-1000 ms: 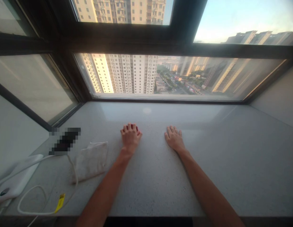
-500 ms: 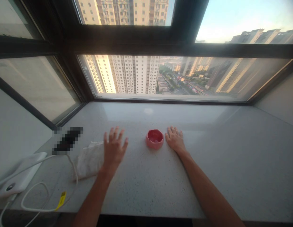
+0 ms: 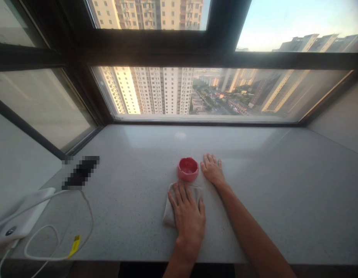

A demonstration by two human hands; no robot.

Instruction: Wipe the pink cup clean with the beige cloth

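My left hand lies flat, fingers stretched, on a folded white cloth on the pale stone sill, pressing it down just in front of a small red bowl. The bowl stands upright and looks empty. My right hand rests palm down on the sill, fingers out, right beside the bowl's right side; I cannot tell if it touches it.
At the left edge lie a white power bank with a looped white cable carrying a yellow tag, and a blurred dark object. A dark-framed window runs along the back; a wall rises at the right.
My left hand left the red bowl, went left to the cloth, and has brought it to the middle in front of the bowl. The right hand has stayed put.
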